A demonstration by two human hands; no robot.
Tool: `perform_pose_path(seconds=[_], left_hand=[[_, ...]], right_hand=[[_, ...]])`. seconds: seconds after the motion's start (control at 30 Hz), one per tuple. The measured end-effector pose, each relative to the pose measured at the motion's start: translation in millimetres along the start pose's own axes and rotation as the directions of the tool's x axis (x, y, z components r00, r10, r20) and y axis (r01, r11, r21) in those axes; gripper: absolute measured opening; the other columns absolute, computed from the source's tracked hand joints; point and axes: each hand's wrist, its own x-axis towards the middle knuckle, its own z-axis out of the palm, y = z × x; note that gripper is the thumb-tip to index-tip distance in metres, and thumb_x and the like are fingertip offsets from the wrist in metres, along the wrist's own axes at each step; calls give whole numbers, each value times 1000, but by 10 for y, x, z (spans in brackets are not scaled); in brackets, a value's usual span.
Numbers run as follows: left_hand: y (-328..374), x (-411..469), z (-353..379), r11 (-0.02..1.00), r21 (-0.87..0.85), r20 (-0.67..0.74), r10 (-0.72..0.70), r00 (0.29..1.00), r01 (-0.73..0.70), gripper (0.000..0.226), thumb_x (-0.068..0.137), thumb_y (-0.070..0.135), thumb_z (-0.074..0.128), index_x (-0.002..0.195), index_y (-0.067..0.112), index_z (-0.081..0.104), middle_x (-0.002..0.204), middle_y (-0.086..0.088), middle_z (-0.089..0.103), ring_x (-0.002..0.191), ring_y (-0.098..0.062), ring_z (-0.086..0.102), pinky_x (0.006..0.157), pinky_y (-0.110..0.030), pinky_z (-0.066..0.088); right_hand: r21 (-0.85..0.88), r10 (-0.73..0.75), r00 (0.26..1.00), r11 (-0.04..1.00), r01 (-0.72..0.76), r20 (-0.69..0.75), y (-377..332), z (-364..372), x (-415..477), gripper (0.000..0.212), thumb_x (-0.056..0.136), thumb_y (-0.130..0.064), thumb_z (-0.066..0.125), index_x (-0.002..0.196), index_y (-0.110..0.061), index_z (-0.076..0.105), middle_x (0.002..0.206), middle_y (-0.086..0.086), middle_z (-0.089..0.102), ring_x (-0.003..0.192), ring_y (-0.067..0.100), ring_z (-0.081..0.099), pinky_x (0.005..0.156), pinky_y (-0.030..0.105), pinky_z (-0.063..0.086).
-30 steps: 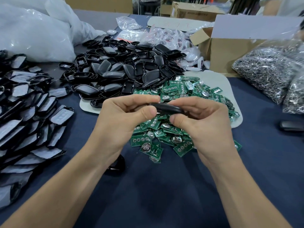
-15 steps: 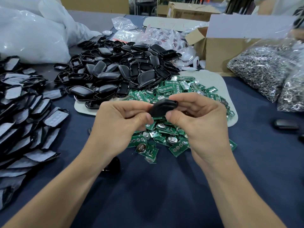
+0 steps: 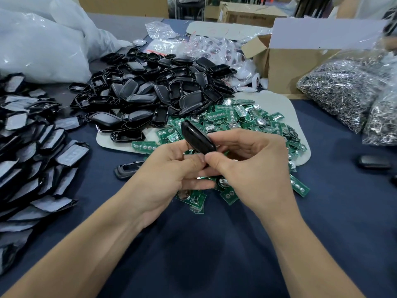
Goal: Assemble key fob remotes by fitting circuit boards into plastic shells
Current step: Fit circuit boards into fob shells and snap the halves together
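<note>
Left hand (image 3: 169, 175) and right hand (image 3: 247, 168) both pinch the black key fob shell (image 3: 196, 136); pressing evenly along its edges should seat it without skew.

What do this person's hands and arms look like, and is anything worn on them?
Nothing is worn. The left hand and right hand have no gloves, rings or finger cots. Neither wrist carries a watch, band or strap. The forearms are uncovered to the bottom edge of the frame, with no sleeve in sight. No cables, tape or markings show on them.
</note>
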Motion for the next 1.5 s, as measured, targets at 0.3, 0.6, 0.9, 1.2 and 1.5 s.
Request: perform_pose_path(seconds=[0.3,0.6,0.9,1.2,1.5], left_hand=[[8,-36,-47,644,683,-179,607,775,-346,44,76,9,85,101,43,73,117,27,73,115,1,67,96,-28,54],[59,19,-75,770,457,-213,580,786,-445,27,71,7,85,86,28,79,91,6,80,86,-12,77,77,-20,58],[47,10,-74,706,551,-133,601,788,-445,26,76,12,82,86,36,75,94,12,77,94,-14,75,84,-26,58],[-1,1,-53,747,529,-117,533,838,-402,19,76,10,77,83,26,69,89,13,71,89,-9,69,84,-32,58],[-40,10,-93,777,518,-135,488,862,-358,28,77,0,84,81,24,71,89,16,74,84,-3,69,76,-20,55]], right_hand=[[-314,-212,975,932,182,-63,20,33,-43,30,73,-10,80,92,-32,83,81,-25,71,82,-7,66,80,9,50],[65,-5,1000,998,7,-29,52,4,29,22,74,-9,84,86,-27,84,74,-2,76,69,22,73,65,41,62],[130,-10,1000,991,10,-2,82,35,14,24,72,-7,83,84,-27,82,73,-4,76,67,13,72,61,25,57],[264,59,998,963,-62,20,163,93,-5,22,66,-1,82,76,-21,81,78,-1,79,75,17,76,69,28,60],[304,113,993,946,-115,23,209,111,-39,19,64,0,83,73,-17,81,76,3,79,72,17,75,68,26,58]])
